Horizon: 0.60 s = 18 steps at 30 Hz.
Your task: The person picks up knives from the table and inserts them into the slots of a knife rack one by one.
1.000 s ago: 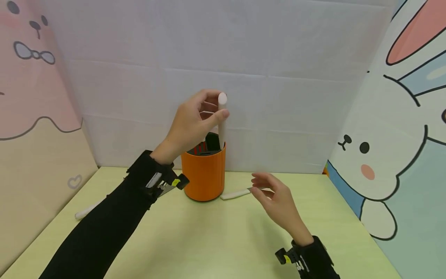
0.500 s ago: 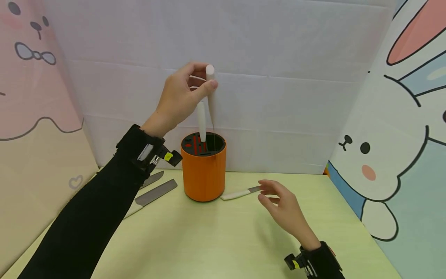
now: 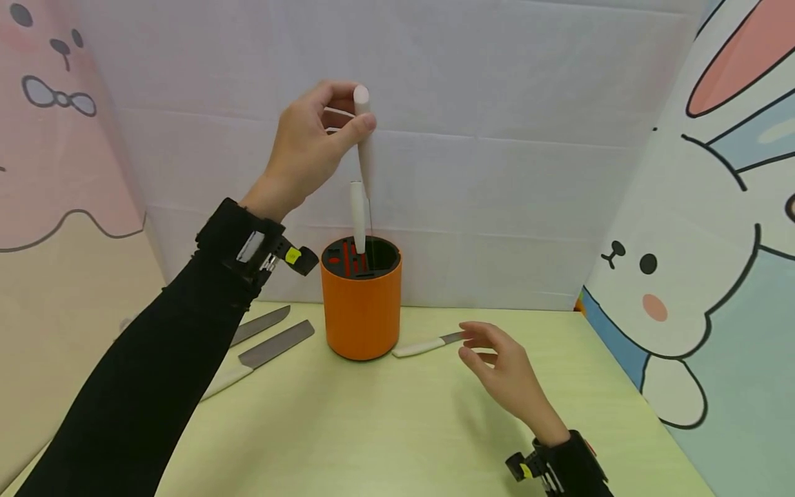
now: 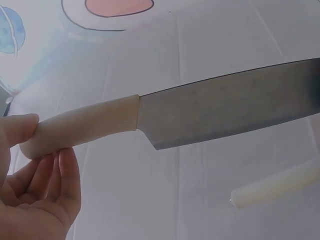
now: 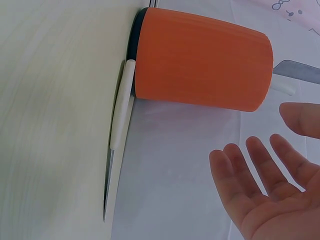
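My left hand (image 3: 317, 141) pinches the end of a kitchen knife's white handle (image 4: 85, 125) between thumb and fingers. The knife hangs upright, its wide blade (image 4: 225, 105) pointing down into the open slot of an orange knife block (image 3: 361, 314). Another white-handled knife (image 3: 357, 217) stands in the block just beside that blade. My right hand (image 3: 506, 369) hovers over the table with fingers loosely bent and holds nothing. Close to it, a small white-handled knife (image 3: 422, 346) lies at the block's right, its tip overlapped by the fingers in the head view.
Left of the block lie a cleaver (image 3: 277, 345) with a white handle and another blade (image 3: 261, 324), partly behind the left sleeve. A white sheet (image 3: 497, 186) hangs behind the table (image 3: 385, 428). Cartoon panels stand at both sides.
My left hand has risen and moved left with the knife, whose blade now shows above the block's slot. My right hand has shifted slightly right and down.
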Available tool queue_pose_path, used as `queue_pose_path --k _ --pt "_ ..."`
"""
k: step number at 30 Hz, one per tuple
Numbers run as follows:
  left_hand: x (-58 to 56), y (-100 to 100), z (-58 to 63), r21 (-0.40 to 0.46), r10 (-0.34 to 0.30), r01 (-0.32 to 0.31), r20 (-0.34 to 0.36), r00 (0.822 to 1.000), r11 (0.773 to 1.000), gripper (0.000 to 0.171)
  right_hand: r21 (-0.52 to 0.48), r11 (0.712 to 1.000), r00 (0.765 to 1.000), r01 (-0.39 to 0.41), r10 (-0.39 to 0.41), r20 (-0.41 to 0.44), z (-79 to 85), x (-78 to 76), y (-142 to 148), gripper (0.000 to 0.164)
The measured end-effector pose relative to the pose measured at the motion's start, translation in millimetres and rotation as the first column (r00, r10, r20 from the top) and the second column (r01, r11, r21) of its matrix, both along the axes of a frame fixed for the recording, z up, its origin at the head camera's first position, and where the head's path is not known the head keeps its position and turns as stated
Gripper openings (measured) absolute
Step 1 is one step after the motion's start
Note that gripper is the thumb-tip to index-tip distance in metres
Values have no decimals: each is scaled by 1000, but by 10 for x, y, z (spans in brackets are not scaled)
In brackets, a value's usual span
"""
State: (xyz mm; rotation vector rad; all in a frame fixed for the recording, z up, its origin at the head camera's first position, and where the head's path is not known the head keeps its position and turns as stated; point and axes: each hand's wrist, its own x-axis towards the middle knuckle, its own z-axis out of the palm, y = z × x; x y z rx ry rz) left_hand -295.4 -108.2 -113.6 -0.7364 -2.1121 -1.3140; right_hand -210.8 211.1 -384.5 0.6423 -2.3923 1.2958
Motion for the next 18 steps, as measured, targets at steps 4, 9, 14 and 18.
queue_pose_path --k 4,9,14,18 --pt "-68 -15 -13 -24 25 -25 -6 1000 999 42 -1 1000 1000 0 0 0 10 1 -13 37" --pt "-131 -48 -39 -52 53 -53 -4 999 997 41 -2 1000 1000 4 -4 2 15 0 -24 37" --pt "-163 -73 -54 -61 63 -63 5 998 996 42 5 1000 1000 10 -10 0 10 -6 -15 37" --pt "-177 -86 -59 -67 67 -67 7 998 996 43 9 1000 1000 11 -11 1 2 -8 -9 37"
